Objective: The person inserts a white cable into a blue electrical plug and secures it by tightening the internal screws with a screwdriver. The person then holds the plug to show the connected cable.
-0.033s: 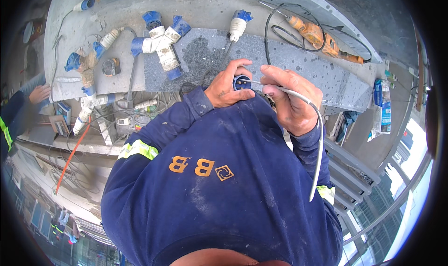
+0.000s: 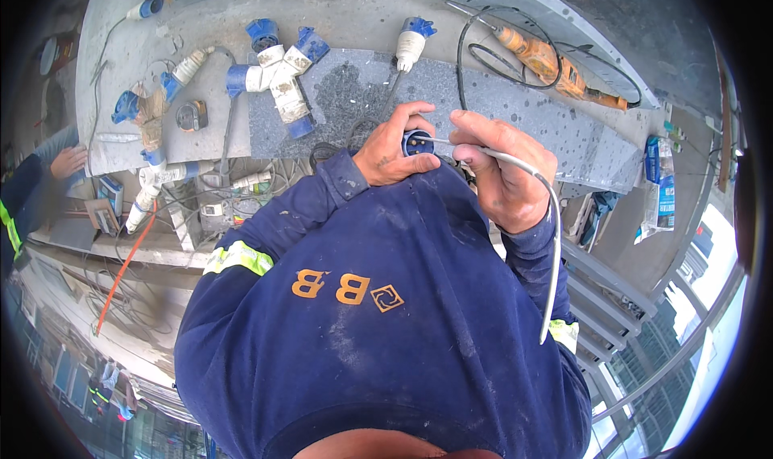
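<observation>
Plug (image 2: 413,147), blue and round, sits in the curl of the left hand (image 2: 388,153), its open mouth and metal pins turned up and toward the right, with fingers wrapped over the far side and the thumb along the near side. Held narrow between thumb and forefinger of the right hand (image 2: 511,169) is a grey cable (image 2: 553,246); its slim end reaches across the gap into the mouth of the plug, though whether it touches a pin is too small to tell. From that pinch the thicker length lies over the right hand and hangs in a curve beside the right sleeve. The step in hand appears to be fine work with the slim end at the pins; the next move seems to call for a steady plug and a small, well-aimed shift of the right fingertips. Beyond the hands lies a speckled grey slab (image 2: 592,149), with 1 white-and-blue connector (image 2: 410,50) and a branching white-and-blue splitter (image 2: 283,79) past the left hand. An orange power tool (image 2: 547,60) with looped black flex lies farther right. At far left, a co-worker's hand (image 2: 69,162) rests near the worktop's edge.
</observation>
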`<act>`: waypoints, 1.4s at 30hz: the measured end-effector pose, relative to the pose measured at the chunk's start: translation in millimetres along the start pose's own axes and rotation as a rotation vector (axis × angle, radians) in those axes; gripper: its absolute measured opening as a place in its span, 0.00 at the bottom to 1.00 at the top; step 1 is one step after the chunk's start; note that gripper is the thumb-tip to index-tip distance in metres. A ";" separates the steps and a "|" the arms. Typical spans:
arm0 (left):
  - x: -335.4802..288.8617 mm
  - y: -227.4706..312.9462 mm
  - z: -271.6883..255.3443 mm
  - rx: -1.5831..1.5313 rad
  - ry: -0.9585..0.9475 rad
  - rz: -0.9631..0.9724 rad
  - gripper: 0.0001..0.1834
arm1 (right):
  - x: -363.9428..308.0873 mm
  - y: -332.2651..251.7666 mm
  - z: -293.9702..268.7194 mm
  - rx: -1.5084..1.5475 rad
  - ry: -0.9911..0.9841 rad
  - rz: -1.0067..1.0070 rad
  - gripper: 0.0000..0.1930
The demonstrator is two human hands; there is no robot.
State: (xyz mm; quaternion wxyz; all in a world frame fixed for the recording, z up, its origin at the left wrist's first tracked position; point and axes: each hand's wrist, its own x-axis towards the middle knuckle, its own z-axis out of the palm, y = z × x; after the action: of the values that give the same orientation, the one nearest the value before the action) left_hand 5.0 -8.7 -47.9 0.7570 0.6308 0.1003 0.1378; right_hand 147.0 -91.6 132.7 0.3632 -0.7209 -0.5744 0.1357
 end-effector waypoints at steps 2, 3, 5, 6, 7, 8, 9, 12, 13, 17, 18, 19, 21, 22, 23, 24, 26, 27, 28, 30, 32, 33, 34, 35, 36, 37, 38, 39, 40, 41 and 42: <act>0.1 -0.2 0.4 0.007 0.001 -0.010 0.50 | -1.7 0.3 4.9 -0.053 0.069 0.045 0.12; -0.1 0.5 0.3 0.013 -0.001 -0.021 0.50 | -4.2 0.6 7.8 0.002 0.108 0.113 0.11; -0.6 0.8 -0.2 0.004 -0.002 -0.041 0.51 | -10.2 0.7 13.7 0.113 0.182 0.250 0.10; 0.0 0.3 -0.6 -0.011 -0.002 -0.047 0.51 | -11.2 0.8 14.6 0.117 0.198 0.252 0.10; 1.9 -0.9 -1.8 -0.022 -0.003 -0.050 0.51 | -11.5 2.3 15.7 0.121 0.218 0.249 0.10; 3.7 -1.9 -3.2 -0.002 0.001 -0.042 0.51 | -11.5 3.5 16.6 0.124 0.237 0.246 0.10; 5.6 -2.6 -4.7 0.018 0.004 -0.033 0.51 | -11.0 3.9 16.9 0.139 0.234 0.268 0.10; 6.3 -2.4 -5.4 0.031 0.005 -0.036 0.52 | -11.4 2.6 18.9 0.181 0.244 0.326 0.10; 6.8 -2.3 -5.5 0.032 0.005 -0.041 0.52 | -12.5 4.8 22.1 0.200 0.263 0.330 0.09; 6.4 -2.3 -5.6 0.024 0.017 -0.046 0.51 | -5.9 -2.8 22.6 0.252 0.296 0.444 0.08; 5.5 -2.2 -7.3 0.005 0.008 -0.070 0.50 | -4.7 0.5 19.8 0.189 0.234 0.343 0.08; 5.4 -1.9 -8.3 -0.013 -0.003 -0.092 0.50 | -2.9 7.7 14.2 0.126 0.172 0.242 0.09; 6.1 -5.5 -5.3 -0.058 0.015 -0.085 0.49 | 1.9 15.3 5.5 0.099 0.032 0.078 0.10; 6.3 -6.7 -4.5 -0.076 0.024 -0.082 0.48 | 5.4 16.9 1.5 0.138 -0.044 0.014 0.11; 6.3 -7.0 -4.8 -0.067 0.024 -0.070 0.48 | 8.7 17.4 -1.7 0.177 -0.120 -0.051 0.12; 6.4 -7.0 -5.2 -0.058 0.024 -0.058 0.47 | 11.8 16.8 -4.3 0.184 -0.145 -0.047 0.12; 7.0 -9.0 -6.8 -0.004 -0.002 -0.006 0.46 | 16.4 15.7 -8.3 0.194 -0.195 -0.036 0.13; 8.3 -12.9 -8.8 0.043 -0.028 0.035 0.46 | 13.2 21.2 -5.2 0.163 -0.132 -0.067 0.18; 9.4 -12.1 -9.9 0.089 -0.048 0.074 0.46 | 13.0 20.6 -5.1 0.137 -0.126 -0.050 0.17; 6.8 -5.8 -7.0 -0.015 0.002 -0.031 0.44 | 10.8 16.6 -5.2 0.085 -0.115 -0.015 0.15; 6.1 -2.9 -5.2 -0.140 0.042 -0.048 0.43 | 7.2 11.2 -1.5 0.097 -0.074 0.057 0.13; 6.0 -3.9 -4.8 -0.213 0.059 -0.012 0.42 | 5.3 9.3 0.1 0.103 -0.053 0.093 0.12; 5.4 -5.3 -4.3 -0.288 0.075 0.023 0.41 | 3.1 8.0 1.1 0.105 -0.045 0.104 0.11; 6.0 -9.9 -9.0 -0.216 0.014 0.051 0.40 | 1.1 7.2 1.9 0.106 -0.036 0.116 0.11; 7.3 -17.1 -18.0 -0.144 -0.047 0.079 0.39 | -0.1 6.6 2.4 0.107 -0.028 0.127 0.11; 7.7 -17.0 -23.8 -0.071 -0.107 0.106 0.38 | -0.8 6.2 3.2 0.103 -0.023 0.115 0.10; 5.6 -15.3 -24.9 -0.113 -0.132 0.003 0.37 | -1.3 6.0 4.0 0.099 -0.018 0.103 0.10; 3.5 -12.5 -25.8 -0.155 -0.157 -0.099 0.37 | -1.9 5.4 4.7 0.095 -0.013 0.090 0.10; 2.1 -9.3 -25.7 -0.198 -0.177 -0.199 0.36 | -1.5 2.8 4.6 0.089 0.003 0.105 0.09; 0.9 -9.8 -25.7 -0.198 -0.174 -0.181 0.35 | -0.7 -1.9 4.0 0.083 0.019 0.119 0.09; 0.4 -10.9 -26.0 -0.198 -0.171 -0.164 0.35 | -1.8 -5.9 3.2 0.077 0.035 0.133 0.08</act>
State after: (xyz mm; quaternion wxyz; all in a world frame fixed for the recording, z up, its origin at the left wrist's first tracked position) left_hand -2.2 13.7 -63.4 0.8299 0.5523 0.0726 0.0307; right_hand 140.2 -91.6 134.0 0.3908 -0.7452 -0.5132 0.1689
